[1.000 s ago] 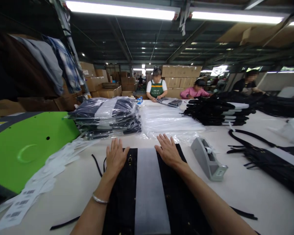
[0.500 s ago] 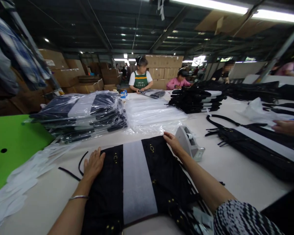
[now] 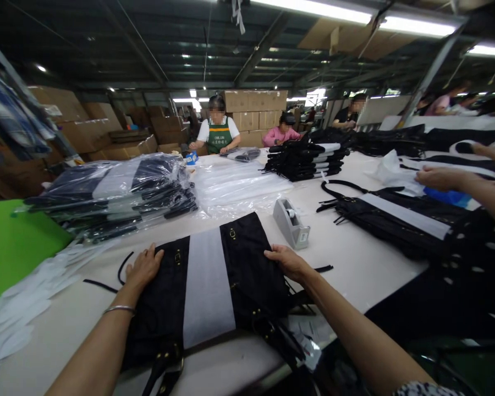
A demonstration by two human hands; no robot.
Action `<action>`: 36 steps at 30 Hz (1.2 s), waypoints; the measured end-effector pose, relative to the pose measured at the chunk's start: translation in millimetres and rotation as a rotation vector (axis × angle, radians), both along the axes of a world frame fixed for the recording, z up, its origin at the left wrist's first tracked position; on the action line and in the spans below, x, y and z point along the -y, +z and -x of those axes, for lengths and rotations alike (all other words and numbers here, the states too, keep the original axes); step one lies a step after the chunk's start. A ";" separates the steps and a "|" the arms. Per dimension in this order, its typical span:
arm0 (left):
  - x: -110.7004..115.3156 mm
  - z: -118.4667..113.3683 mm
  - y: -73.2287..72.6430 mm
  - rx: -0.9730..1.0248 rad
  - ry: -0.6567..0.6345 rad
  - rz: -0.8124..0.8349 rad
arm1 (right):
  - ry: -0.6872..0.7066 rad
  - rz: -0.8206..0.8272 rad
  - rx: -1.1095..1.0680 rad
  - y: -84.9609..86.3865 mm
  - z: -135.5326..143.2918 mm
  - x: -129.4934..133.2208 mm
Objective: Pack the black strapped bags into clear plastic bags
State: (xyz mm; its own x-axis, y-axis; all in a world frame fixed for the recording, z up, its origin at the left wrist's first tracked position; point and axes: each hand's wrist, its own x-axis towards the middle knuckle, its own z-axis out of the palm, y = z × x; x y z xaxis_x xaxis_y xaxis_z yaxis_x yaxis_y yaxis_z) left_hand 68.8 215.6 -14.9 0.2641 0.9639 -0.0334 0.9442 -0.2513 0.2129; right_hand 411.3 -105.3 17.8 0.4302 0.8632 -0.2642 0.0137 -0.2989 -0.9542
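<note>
A black bag point(image 3: 247, 264) with brass-coloured buckles lies on the table in front of me, a pale grey strip point(image 3: 208, 286) running down its middle. My left hand point(image 3: 144, 267) lies flat on the bag's left edge, its fingers stretched forward. At the right edge, my right hand point(image 3: 286, 261) pinches the bag's side, thumb on top and the other fingers partly hidden. The far right corner is slightly raised. Black handles point(image 3: 276, 335) hang toward me at the near side. Two thin black straps point(image 3: 103, 283) stick out beyond my left hand.
A grey tape dispenser point(image 3: 291, 223) stands beyond my right hand. Plastic-wrapped bags point(image 3: 119, 192) are piled back left, near clear plastic sleeves point(image 3: 239, 184). More black bags point(image 3: 309, 159) are stacked behind. At right, a co-worker's hands point(image 3: 445, 179) are above another bag point(image 3: 396, 220).
My right hand has moved from the bag's far right corner down its right side and now grips it. The bag has turned slightly. The view has swung right, showing more of the neighbouring co-worker.
</note>
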 end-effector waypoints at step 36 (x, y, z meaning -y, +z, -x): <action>174.4 31.1 30.2 -0.103 -0.323 -0.281 | 0.194 0.007 1.086 -22.7 54.0 26.7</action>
